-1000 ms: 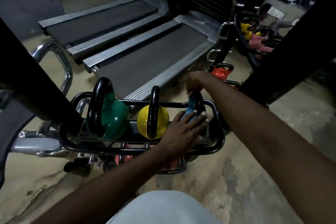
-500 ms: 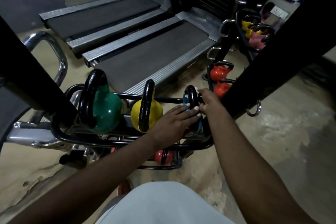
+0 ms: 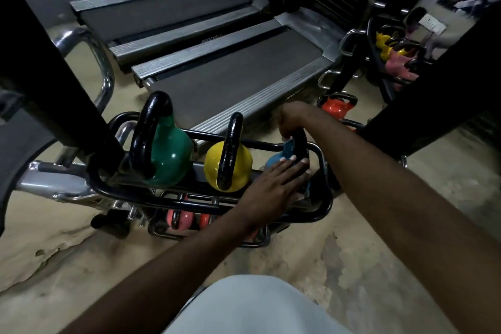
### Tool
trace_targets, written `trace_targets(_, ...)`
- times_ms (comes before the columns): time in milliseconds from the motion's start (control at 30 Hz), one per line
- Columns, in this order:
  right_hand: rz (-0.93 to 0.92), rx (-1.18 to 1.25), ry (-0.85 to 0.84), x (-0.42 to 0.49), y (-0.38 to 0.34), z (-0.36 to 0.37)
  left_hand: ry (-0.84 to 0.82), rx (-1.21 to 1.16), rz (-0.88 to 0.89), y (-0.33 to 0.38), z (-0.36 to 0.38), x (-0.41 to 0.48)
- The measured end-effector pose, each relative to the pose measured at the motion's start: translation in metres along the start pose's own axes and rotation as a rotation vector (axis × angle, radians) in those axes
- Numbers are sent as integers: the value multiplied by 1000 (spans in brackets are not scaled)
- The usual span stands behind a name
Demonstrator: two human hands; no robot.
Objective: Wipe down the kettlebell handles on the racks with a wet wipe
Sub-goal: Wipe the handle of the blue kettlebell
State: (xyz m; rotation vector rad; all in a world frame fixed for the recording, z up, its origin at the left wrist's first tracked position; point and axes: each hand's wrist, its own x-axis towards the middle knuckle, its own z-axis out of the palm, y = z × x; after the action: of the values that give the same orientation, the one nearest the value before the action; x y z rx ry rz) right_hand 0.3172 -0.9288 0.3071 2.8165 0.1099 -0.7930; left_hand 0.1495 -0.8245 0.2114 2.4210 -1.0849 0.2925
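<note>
Left hand [image 3: 273,184] on blue kettlebell [image 3: 272,162], treadmills [image 3: 230,81]

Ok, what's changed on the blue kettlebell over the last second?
The right hand slid down the black handle of the blue kettlebell toward the near side, then back up to its top, which it grips. The left hand stayed flat on the kettlebell's body.

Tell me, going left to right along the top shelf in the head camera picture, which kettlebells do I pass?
Round green kettlebell with a black loop handle → round yellow kettlebell with a black loop handle → round blue kettlebell with a black loop handle.
</note>
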Motion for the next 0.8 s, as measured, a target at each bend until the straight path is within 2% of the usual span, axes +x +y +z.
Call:
trace_targets(200,-49,-324,-192,7,-23,-13,74,-8,20,3,3,-2)
trace_targets(333,-49,-505,-178,-6,-39,-27,85,-11,11,6,-1,-3)
trace_targets(467,-46,-495,-109,-12,-33,-16,80,-3,19,6,1,-3)
trace_targets(600,11,-212,-55,-14,-17,-18,60,-27,-6,6,2,-4)
trace_targets(700,120,168,167,-24,11,-4,33,-67,-23,2,1,-5)
trace_targets(800,228,650,423,-42,28,45,63,-80,-10,1,2,-5)
